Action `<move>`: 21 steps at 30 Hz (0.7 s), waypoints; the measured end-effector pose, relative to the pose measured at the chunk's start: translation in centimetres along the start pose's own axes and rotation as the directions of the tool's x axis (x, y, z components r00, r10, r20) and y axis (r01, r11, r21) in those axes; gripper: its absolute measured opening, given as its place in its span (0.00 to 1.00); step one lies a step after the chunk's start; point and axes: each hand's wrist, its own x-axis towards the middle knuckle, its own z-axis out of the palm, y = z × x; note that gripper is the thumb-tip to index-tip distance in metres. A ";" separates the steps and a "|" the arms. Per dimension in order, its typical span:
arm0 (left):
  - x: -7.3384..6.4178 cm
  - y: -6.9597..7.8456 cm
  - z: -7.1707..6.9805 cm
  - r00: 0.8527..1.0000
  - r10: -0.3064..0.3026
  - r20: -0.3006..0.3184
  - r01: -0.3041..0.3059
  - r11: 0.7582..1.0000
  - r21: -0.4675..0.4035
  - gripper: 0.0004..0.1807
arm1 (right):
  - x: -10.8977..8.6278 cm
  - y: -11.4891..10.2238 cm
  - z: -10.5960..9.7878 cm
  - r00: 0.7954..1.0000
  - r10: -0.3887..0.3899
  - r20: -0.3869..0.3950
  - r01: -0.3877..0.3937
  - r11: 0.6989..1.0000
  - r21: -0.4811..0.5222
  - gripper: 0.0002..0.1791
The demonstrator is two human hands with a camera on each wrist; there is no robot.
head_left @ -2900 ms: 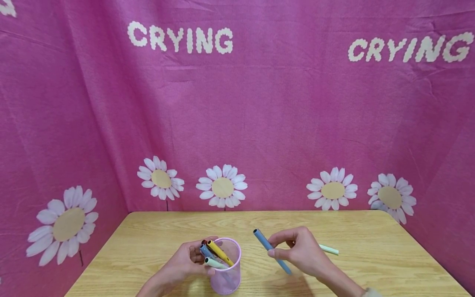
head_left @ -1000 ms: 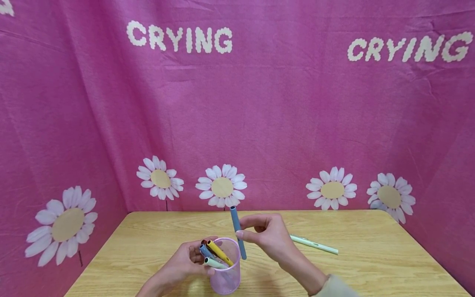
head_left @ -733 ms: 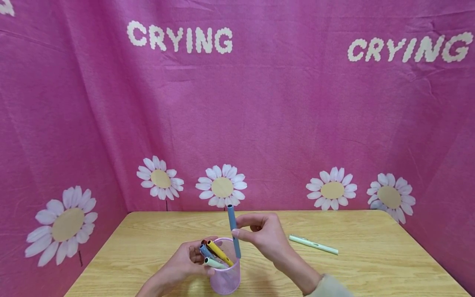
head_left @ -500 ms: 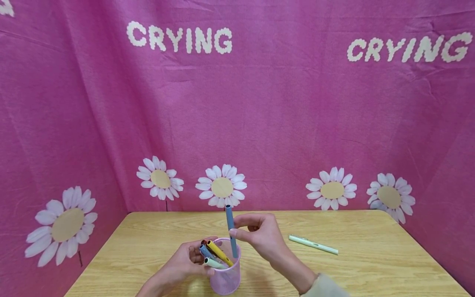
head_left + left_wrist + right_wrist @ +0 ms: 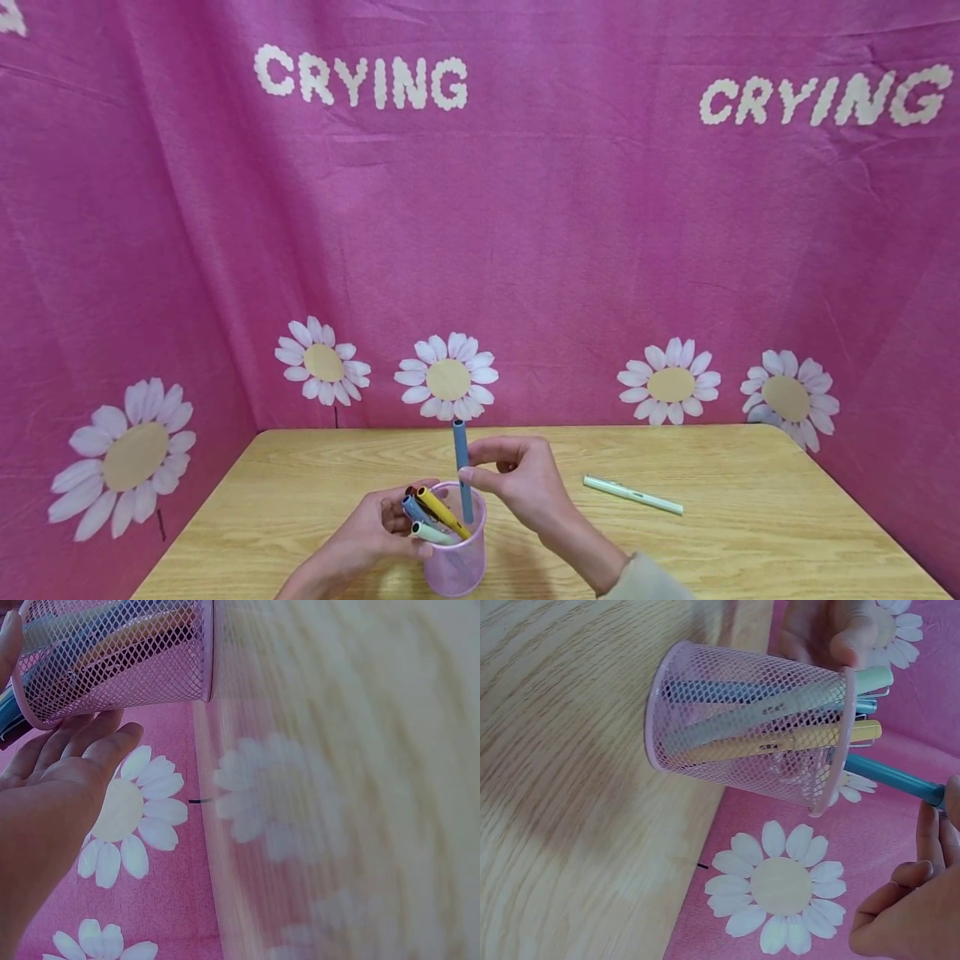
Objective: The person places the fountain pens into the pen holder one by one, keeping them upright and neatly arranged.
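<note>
My left hand holds a pink mesh pen cup, its thumb at the near side of the rim and fingers on the far side. Inside lean a yellow pen, a pale green pen, a blue-grey pen and a dark red one, mostly hidden. Between thumb and forefinger, my right hand pinches another blue pen nearly upright. The right wrist view shows that blue pen's lower end just within the cup's mouth, beside the yellow pen.
A pale green pen with a clip lies on the wooden table, right of the right hand. A pink cloth with daisies and lettering hangs behind the table and along both sides.
The right hand has carried the blue pen left from above the table and turned it upright; its lower end has passed over the rim into the cup. The left hand and cup stay put.
</note>
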 end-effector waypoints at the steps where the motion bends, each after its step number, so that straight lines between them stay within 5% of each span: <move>1: 0.0 0.0 0.0 1.000 0.003 0.002 -0.003 1.000 -0.001 0.41 | 0.0 0.1 0.0 1.000 -0.002 -0.002 0.002 1.000 -0.003 0.10; 21: -0.1 0.2 0.1 0.999 -0.041 -0.032 0.043 0.997 0.063 0.42 | -0.4 1.8 0.0 1.000 -0.014 0.020 0.015 0.998 -0.054 0.09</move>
